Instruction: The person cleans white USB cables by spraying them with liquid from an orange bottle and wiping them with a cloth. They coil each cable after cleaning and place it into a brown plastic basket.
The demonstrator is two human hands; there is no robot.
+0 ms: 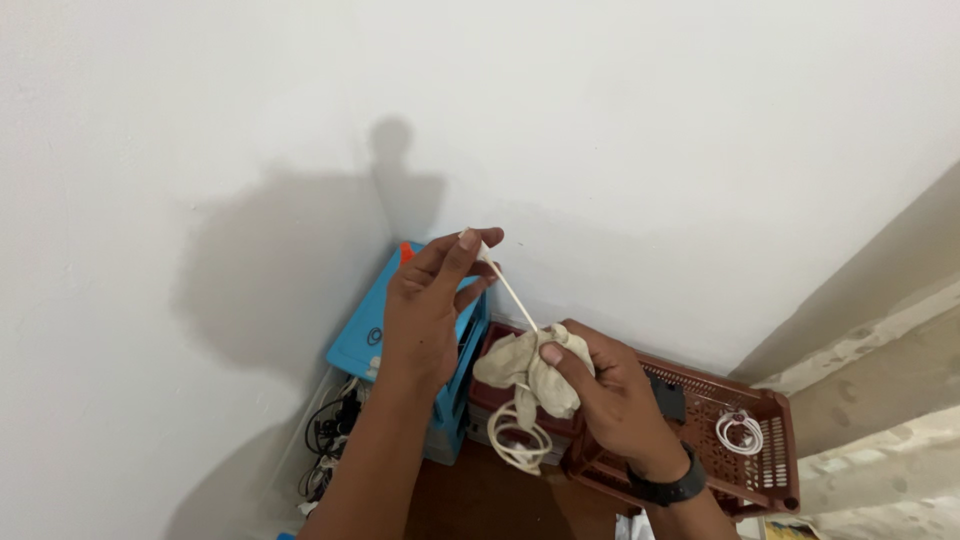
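While the left hand [425, 310] pinches a white cable [510, 290] taut, the right hand [610, 390] grips a beige cloth [530, 375] around it, above a red basket [770, 470].

A white cable [510, 292] runs taut on a slant from the fingertips of the left hand [425, 310], raised in front of the white wall, down to the right hand [610, 385]. There it passes into a crumpled beige cloth [530, 370], which the right hand pinches around it with the thumb on top. Below the cloth the cable hangs free in a loose coil — a few white loops.
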